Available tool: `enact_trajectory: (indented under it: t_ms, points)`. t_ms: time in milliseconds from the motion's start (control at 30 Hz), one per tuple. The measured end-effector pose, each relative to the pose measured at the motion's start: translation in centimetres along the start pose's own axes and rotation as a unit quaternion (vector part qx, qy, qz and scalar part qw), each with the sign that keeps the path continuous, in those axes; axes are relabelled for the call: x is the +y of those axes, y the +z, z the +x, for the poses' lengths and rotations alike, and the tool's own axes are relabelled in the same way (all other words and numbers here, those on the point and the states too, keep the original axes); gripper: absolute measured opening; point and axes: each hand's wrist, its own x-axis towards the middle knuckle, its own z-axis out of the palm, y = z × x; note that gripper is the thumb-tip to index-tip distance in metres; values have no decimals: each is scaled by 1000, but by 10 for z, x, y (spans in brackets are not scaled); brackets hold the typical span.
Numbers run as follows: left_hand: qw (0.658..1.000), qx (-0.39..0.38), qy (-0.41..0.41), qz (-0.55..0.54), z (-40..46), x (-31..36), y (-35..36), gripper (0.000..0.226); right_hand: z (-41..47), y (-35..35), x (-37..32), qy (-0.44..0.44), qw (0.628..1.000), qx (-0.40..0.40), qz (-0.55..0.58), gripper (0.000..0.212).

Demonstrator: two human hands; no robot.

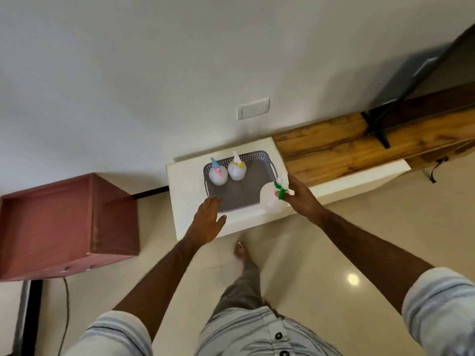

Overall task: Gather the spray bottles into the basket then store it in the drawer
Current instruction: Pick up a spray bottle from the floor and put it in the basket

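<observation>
Head view: two spray bottles (pixel 227 170) stood in the basket (pixel 257 183); right hand (pixel 298 195) gripped the third bottle (pixel 272 200), left hand (pixel 208 219) spread empty; drawer storage remained.

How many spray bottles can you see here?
3. The pink-topped bottle and the yellow-topped bottle stand in the grey basket; the green-topped bottle is in the right hand, at the basket's near right corner.

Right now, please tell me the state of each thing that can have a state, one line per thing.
Basket: on the white counter, two bottles inside.
Pink-trigger bottle: upright in the basket.
Yellow-collar bottle: upright in the basket.
Green-trigger bottle: held at the basket's right edge.
Right hand: gripping the green-trigger bottle.
Left hand: open, empty, at the basket's near edge.
</observation>
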Motion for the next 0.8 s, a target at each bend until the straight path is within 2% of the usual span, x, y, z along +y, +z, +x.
enact_trajectory:
  t_ms: [367,500,667,800]
  points:
    - [983,-21,-167,-73,153,-82,37,53,231,6,70,24,992,-84,-95,46]
    - [968,-9,-236,-85,186,-121,61,64,296,28,109,3,993,-72,-95,47]
    - [953,-9,-290,-83,212,-145,88,72,339,46,147,-22,990,-90,-104,57]
    - [943,-25,-305,-132,231,-136,100,67,349,46,166,-23,989,-92,-117,53]
